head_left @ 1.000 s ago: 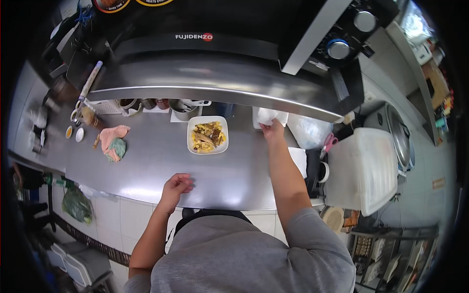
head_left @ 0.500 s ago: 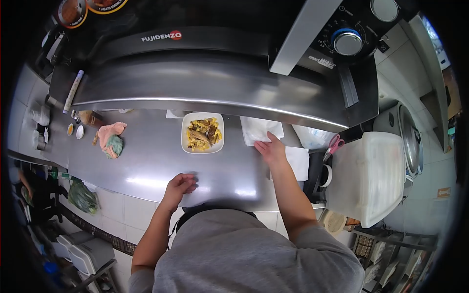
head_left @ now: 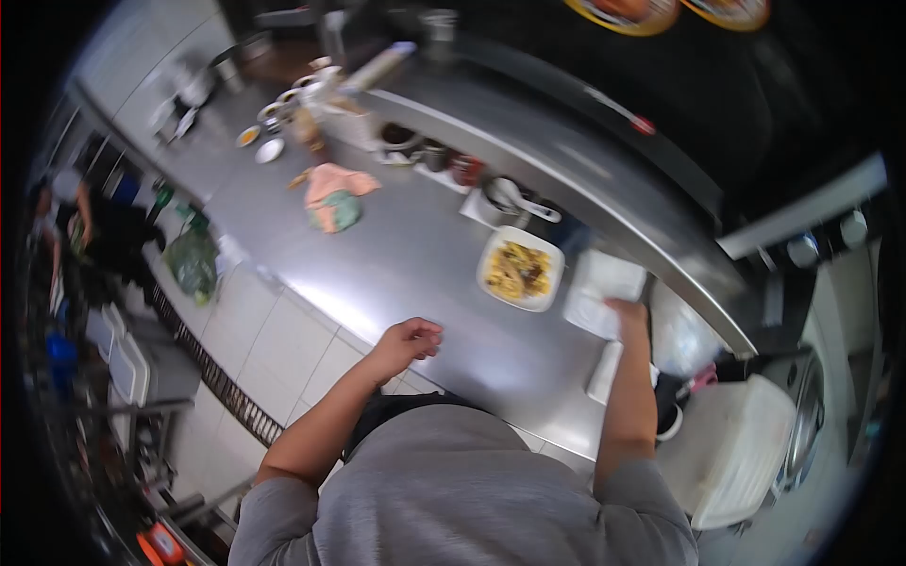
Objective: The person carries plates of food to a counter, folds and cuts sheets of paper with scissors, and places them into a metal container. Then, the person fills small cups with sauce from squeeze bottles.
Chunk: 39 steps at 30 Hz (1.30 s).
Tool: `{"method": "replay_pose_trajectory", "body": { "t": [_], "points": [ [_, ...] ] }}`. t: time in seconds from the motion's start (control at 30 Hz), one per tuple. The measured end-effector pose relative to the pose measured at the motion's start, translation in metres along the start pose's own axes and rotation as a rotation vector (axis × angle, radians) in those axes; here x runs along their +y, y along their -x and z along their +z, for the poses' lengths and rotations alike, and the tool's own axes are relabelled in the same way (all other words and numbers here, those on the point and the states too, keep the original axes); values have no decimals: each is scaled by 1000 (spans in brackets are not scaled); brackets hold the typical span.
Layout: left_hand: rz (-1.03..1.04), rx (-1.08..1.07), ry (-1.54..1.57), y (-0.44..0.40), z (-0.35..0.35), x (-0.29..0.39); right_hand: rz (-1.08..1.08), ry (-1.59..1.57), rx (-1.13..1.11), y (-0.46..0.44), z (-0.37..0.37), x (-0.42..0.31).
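Note:
My right hand (head_left: 629,319) rests at the right edge of a white, folded paper-like stack (head_left: 597,285). Its fingers are blurred, and whether they grip the sheet cannot be made out. Just left of that stack stands a square white bowl (head_left: 497,286) holding yellow food with brown pieces (head_left: 519,268). Over the counter's front edge, near my body, hovers my left hand (head_left: 411,344). Its fingers are loosely curled, a gap shows between them, and nothing is visible in them. Below my right hand a second white sheet (head_left: 605,374) lies partly behind my forearm.
A pink and green cloth (head_left: 337,200) lies on the steel counter (head_left: 415,255). Small cups (head_left: 270,151) stand at the far left. A pot with a white-handled utensil (head_left: 528,206) sits under the raised shelf. At right is a translucent bin (head_left: 731,448). Another person (head_left: 85,212) stands far left.
My view has turned left, so the counter appears tilted and more of its left side and the pot under the shelf show. My right hand stays at the white stack; my left hand remains loosely curled.

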<state>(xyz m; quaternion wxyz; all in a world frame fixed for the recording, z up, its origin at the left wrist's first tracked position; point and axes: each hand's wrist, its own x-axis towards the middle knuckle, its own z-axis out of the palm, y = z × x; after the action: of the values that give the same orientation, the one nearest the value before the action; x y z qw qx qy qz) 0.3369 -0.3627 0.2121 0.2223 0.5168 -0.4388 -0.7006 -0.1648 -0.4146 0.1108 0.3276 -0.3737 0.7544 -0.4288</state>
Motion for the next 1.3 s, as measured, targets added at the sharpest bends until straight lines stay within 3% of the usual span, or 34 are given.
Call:
{"method": "replay_pose_trajectory", "body": {
  "t": [0.03, 0.07, 0.13, 0.23, 0.37, 0.43, 0.47, 0.5, 0.63, 0.77, 0.93, 1.0, 1.03, 1.1, 1.17, 1.23, 1.3],
  "points": [
    [18, 9, 33, 8, -13, -5, 29, 80, 71, 7, -5, -9],
    [44, 25, 65, 13, -29, -10, -109, 252, 70, 9, -18, -10],
    [94, 24, 90, 33, -64, -21, -151, -2, 133, 68, -3, -101],
    [130, -19, 223, 69, -107, -23, -159, 119, -122, 179, 75, -252],
    [99, -163, 831, 97, -161, -34, -178, -289, -670, 282, 238, -328],
    [175, -184, 1040, 126, -199, -35, -41, -371, -961, 323, 316, -354],
    [275, -64, 1109, 149, -221, -34, -63, -341, -1024, 338, 352, -363],
    [369, 59, 1174, 179, -242, -33, 123, -459, -1035, 363, 387, -373],
    [441, 554, 927, 282, -307, -45, 57, -176, -1480, 408, 497, -374],
    [607, 904, 808, 304, -344, -74, 4, 35, -1846, 451, 592, -391],
    [657, 943, 1019, 305, -421, -87, -329, 195, -1769, 497, 683, -443],
    [687, 885, 1182, 306, -462, -91, -215, 205, -1832, 493, 738, -452],
    [558, 998, 1241, 300, -485, -104, -151, 216, -1861, 487, 771, -451],
    [279, 1211, 1350, 279, -534, -139, -658, 657, -1763, 473, 849, -434],
    [247, 1547, 994, 272, -580, -144, -1249, 1093, -1465, 469, 930, -439],
    [266, 1720, 447, 267, -620, -154, -1344, 1110, -1301, 481, 982, -441],
    [174, 1720, 82, 282, -661, -142, -1497, 1000, -1585, 512, 1026, -461]
  ]
}}
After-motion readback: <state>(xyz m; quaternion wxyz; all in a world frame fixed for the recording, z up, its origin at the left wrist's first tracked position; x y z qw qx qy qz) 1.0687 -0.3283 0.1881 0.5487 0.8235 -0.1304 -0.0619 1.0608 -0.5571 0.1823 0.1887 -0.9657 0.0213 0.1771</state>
